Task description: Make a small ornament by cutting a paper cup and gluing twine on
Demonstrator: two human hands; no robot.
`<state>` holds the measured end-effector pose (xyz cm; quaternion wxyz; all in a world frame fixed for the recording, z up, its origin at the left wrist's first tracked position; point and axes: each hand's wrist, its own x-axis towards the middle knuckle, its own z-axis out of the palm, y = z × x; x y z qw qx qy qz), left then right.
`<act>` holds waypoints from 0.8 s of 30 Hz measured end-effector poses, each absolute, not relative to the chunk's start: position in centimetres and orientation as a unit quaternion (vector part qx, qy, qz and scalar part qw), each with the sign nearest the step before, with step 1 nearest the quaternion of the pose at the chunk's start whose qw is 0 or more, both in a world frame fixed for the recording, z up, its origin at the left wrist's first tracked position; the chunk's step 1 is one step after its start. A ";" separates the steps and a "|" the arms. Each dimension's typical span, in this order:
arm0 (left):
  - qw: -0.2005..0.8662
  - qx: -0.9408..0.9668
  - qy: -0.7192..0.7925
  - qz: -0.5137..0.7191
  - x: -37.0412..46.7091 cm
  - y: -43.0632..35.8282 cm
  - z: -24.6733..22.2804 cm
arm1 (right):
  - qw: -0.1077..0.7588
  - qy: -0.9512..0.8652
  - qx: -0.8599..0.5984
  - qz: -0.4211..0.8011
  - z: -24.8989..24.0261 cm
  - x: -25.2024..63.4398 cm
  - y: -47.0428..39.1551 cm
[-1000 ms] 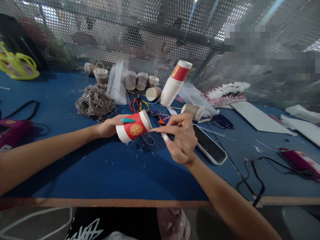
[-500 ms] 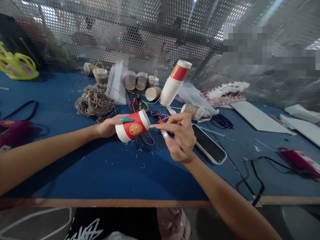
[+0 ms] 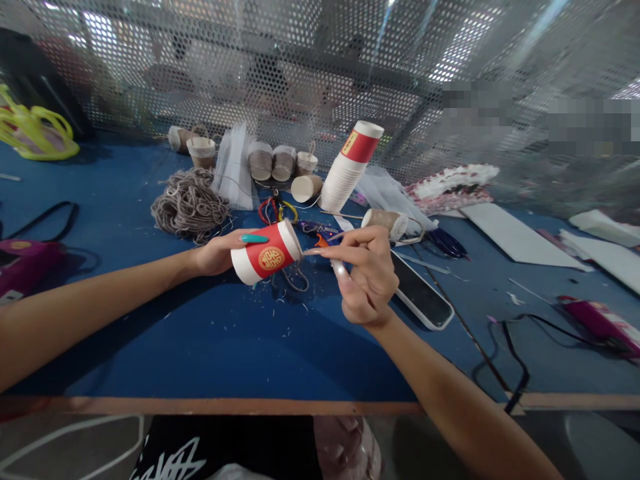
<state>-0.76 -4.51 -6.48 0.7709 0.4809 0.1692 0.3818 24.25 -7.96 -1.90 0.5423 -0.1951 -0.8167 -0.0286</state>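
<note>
A red-and-white paper cup (image 3: 264, 254) with a yellow round emblem is tilted on its side above the table, its rim toward the right. Wrapped around its far side, my left hand (image 3: 219, 254) grips it, a green thumbnail lying on top. Just right of the rim, my right hand (image 3: 367, 273) has long-nailed fingers stretched toward the cup. Its thumb and index finger are apart, and I see nothing held between them. Behind the hands lie scissors (image 3: 267, 211) with red and yellow handles and a grey cord loop (image 3: 296, 279).
A leaning stack of paper cups (image 3: 344, 175) stands behind, beside small twine-wrapped cups (image 3: 307, 189). A bundle of grey cord (image 3: 190, 205) lies left. A phone (image 3: 424, 293) is by my right wrist. Magenta devices (image 3: 597, 323) with black straps rest at both sides.
My right hand has shifted slightly right, its fingertips drawing away from the cup's rim. The cup and my left hand stay nearly still.
</note>
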 end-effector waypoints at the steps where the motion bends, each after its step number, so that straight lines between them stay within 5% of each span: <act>1: 0.772 0.480 0.171 0.381 -0.8 -4.5 -6.5 | 0.537 -0.820 -0.196 -0.027 -1.9 24.2 -8.0; 24: 0.740 0.503 0.167 0.415 -0.9 -2.5 -10.7 | 0.542 -0.817 -0.193 -0.035 -1.8 24.1 -8.1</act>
